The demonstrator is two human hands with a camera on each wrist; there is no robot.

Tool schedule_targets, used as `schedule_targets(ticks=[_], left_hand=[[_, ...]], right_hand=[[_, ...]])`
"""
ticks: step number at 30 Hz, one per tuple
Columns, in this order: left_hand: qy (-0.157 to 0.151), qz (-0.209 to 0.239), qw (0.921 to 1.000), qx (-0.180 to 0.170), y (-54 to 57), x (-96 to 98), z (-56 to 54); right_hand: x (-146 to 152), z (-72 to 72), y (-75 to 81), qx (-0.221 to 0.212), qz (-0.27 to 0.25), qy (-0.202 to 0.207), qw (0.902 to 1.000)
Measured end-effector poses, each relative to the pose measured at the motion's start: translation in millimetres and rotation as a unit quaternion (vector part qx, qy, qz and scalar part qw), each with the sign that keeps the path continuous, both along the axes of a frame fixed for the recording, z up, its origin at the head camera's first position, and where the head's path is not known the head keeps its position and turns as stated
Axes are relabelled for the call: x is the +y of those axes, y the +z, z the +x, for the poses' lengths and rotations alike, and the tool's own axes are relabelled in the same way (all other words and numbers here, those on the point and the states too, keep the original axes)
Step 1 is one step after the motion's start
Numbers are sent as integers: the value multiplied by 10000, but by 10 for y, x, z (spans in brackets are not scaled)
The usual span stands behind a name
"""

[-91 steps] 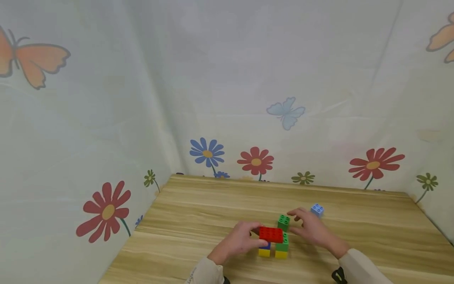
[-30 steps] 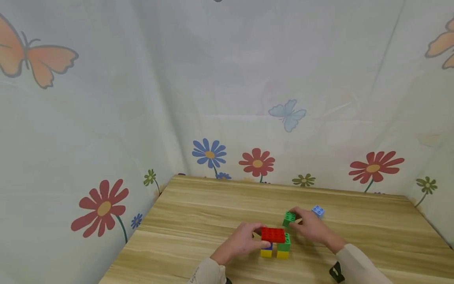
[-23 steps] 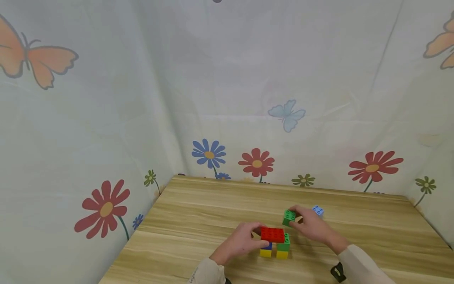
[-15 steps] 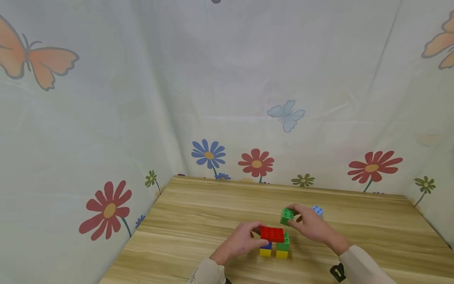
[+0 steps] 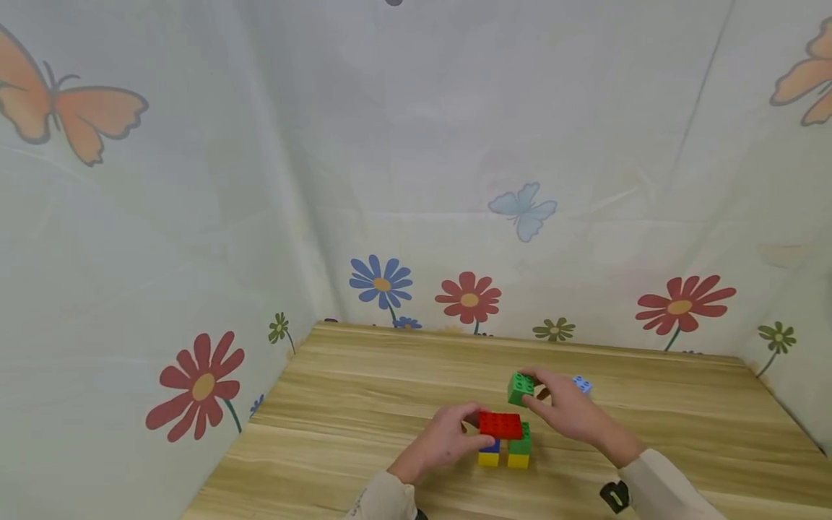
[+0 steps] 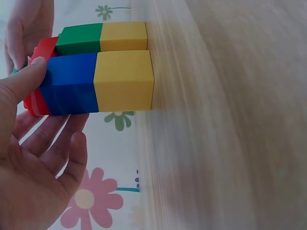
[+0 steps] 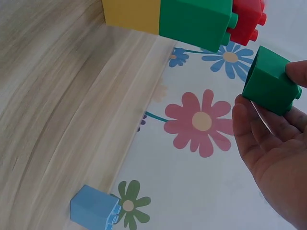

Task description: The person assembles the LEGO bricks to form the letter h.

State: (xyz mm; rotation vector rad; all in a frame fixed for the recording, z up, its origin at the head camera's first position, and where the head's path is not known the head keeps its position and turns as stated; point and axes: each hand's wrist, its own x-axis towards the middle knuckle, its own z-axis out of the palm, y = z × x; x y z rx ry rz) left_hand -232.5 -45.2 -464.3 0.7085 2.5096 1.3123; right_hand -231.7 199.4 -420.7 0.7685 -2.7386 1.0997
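A red toy brick (image 5: 500, 425) bridges two short columns: a blue brick (image 6: 69, 84) over a yellow brick (image 6: 124, 80) at left, and a green brick (image 7: 195, 24) over another yellow brick (image 6: 123, 37) at right. My left hand (image 5: 445, 437) grips the red brick's left end, thumb in front and fingers behind. A second green brick (image 7: 271, 81) is pinched between the thumb and fingers of my right hand (image 5: 572, 408). It is held in the air, above and behind the red brick, its hollow underside facing down.
A light blue brick (image 7: 93, 207) stands on the wooden table (image 5: 364, 375) beyond my right hand. Fabric walls (image 5: 416, 144) printed with flowers and butterflies enclose the table's back and sides. A black strap piece (image 5: 614, 496) shows by the right sleeve.
My right hand has taken hold of the green brick behind the columns, lifted it and carried it leftward. The left hand keeps its grip on the red brick.
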Motion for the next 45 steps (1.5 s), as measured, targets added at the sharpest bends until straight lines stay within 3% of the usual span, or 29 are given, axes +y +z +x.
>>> schedule_targets(ticks=[16,24,34,45], left_hand=[[89,104,9999,-10,-7,39,-31],[-10,192,9998,57,-28,48,-43],[-73,129,9999,41,-37,39,-71],[-201,307,9993,58,-57,32,-81]], right_hand=[[-118,110,138,-126,-98,161,9997],[-156,150,107,-251,-171,529,9981],[-217,166,137,-566,-39,596,9966],[-243,146,95,-563,-31,776,9954]])
